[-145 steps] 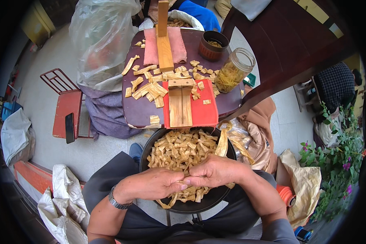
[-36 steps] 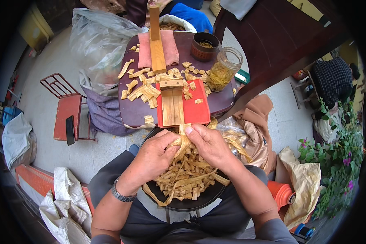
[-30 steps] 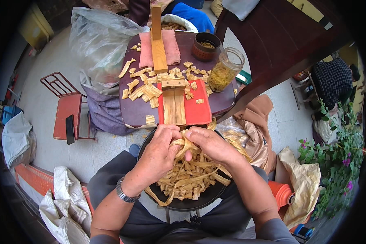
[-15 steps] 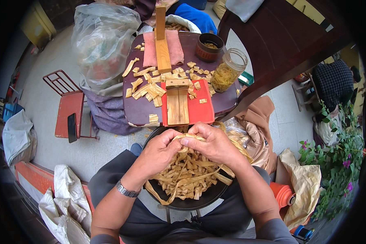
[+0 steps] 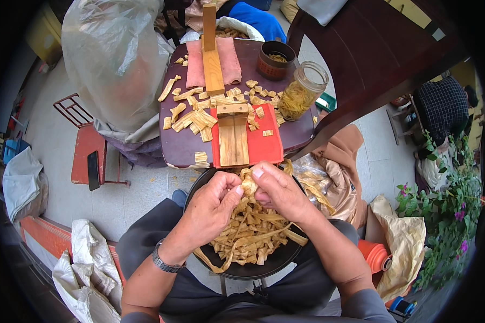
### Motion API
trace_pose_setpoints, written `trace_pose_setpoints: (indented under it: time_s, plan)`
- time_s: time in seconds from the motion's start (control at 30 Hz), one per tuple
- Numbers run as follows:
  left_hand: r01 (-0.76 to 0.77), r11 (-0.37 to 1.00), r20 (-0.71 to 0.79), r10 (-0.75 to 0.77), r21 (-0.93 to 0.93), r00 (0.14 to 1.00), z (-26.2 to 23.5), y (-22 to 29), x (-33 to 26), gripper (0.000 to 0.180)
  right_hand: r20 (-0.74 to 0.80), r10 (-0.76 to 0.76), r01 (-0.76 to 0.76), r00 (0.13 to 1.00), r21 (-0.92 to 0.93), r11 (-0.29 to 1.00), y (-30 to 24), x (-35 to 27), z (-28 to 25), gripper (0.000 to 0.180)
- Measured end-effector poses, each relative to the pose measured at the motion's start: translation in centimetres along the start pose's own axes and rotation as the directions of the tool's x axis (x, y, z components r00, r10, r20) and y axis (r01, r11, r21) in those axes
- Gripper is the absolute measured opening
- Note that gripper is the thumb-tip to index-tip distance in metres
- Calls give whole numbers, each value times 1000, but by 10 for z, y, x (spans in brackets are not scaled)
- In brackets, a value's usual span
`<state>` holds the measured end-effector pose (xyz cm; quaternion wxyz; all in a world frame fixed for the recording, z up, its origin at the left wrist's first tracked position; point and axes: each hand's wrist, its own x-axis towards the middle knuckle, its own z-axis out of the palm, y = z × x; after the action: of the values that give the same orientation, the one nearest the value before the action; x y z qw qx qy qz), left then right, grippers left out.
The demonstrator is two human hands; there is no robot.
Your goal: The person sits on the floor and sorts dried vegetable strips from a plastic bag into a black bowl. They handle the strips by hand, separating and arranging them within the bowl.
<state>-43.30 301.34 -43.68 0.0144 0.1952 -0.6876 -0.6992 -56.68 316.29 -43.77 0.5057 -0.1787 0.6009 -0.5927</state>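
Observation:
Just above a black bowl [image 5: 283,254], my left hand [image 5: 213,204] and my right hand [image 5: 281,195] meet at a folded, yellow-brown dried strip [image 5: 248,182]. Fingers and thumbs of both hands pinch it, and it stands up as a small bunch between them. Many short dried pieces [image 5: 253,237] and a few long strips fill the bowl, which sits between my knees. Directly ahead of my fingers, a wooden block [image 5: 233,144] rests on a red cloth [image 5: 265,146] at the edge of a dark purple seat [image 5: 186,151].
Scattered cut pieces [image 5: 199,119] lie around the block. Behind it, a wooden bar [image 5: 214,67] stands over a pink cloth [image 5: 229,63]. A glass jar [image 5: 299,97] and brown pot [image 5: 275,64] stand at right; a large plastic bag [image 5: 113,59] bulges at left.
The strip, stretched sideways between my hands before, is now bunched upright. My right hand has turned over it, and my left has shifted slightly. The large plastic bag has swung left and bulges more.

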Motion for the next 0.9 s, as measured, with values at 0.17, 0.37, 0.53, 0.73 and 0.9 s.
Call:
trace_pose_setpoints:
  time_s: [0.17,0.37,0.53,0.73,0.9]
  plan:
    - [-65,995,-39,68,73,997,0,-2,-1,20,32,-269,260,963,-394,882,20,10,-4,39]
    - [144,927,-24,-162,-346,986,-15,4,1,10,25,-329,280,944,-592,756,2,3,2,35]
    - [207,783,58,-215,-587,975,-23,14,-1,7,56,-264,251,963,-550,797,-3,-1,-2,32]
    - [195,798,27,-219,-570,975,-34,15,-2,7,60,-260,261,964,-405,876,1,0,-11,26]
    - [166,797,57,-164,-581,985,-48,12,-6,9,42,-292,277,955,-473,837,-4,-7,-17,21]
